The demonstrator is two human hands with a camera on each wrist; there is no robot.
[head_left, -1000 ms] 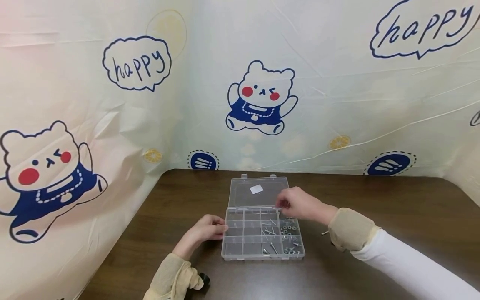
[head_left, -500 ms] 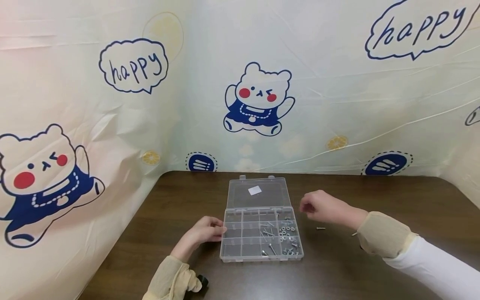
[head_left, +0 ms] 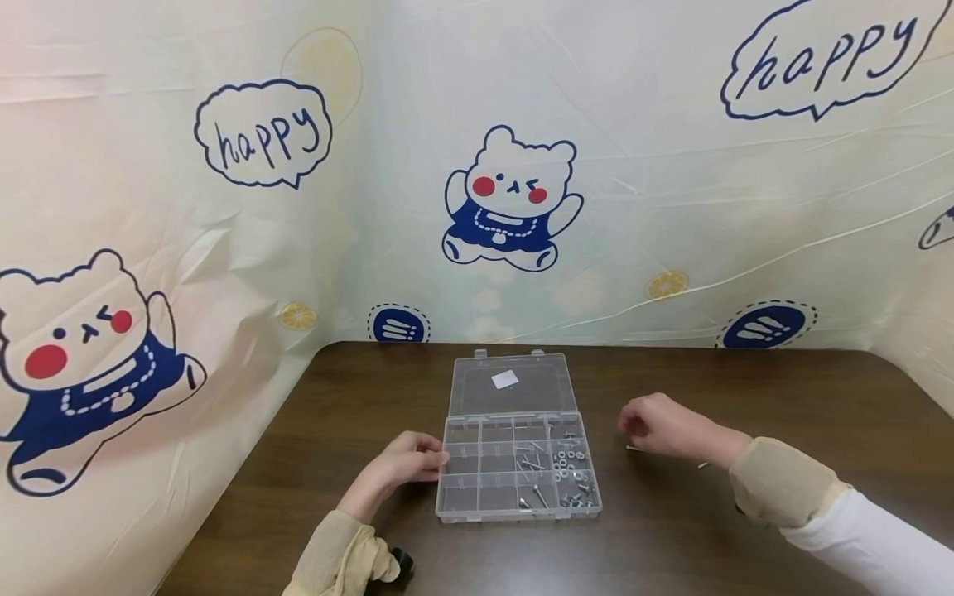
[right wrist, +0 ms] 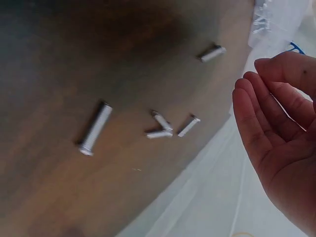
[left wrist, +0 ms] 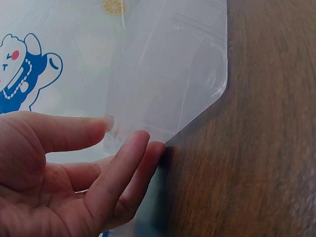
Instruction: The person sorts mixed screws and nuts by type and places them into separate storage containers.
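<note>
A clear plastic compartment box (head_left: 462, 515) lies on the table with its lid (head_left: 514, 389) folded back. My left hand (head_left: 406, 459) is at its left side, and in the left wrist view the thumb and fingers pinch the box wall (left wrist: 163, 64). Bolts (head_left: 532, 497), thin screws (head_left: 531, 463) and nuts (head_left: 570, 455) fill some of the right-hand compartments. Right of the box, my right hand (head_left: 663, 426) hovers over the table, its fingers loosely bent with nothing between them. Below it lie several loose screws, among them a longer one (right wrist: 96, 128) and a shorter one (right wrist: 212, 53).
The brown wooden table (head_left: 358, 389) bears the box and the loose screws. A printed cloth (head_left: 633, 165) with bears hangs behind and beside it. A white label (head_left: 504, 379) shows on the lid.
My right hand has moved right, from above the box's back right compartments to over the table beside the box. My left hand has stayed at the box's left side.
</note>
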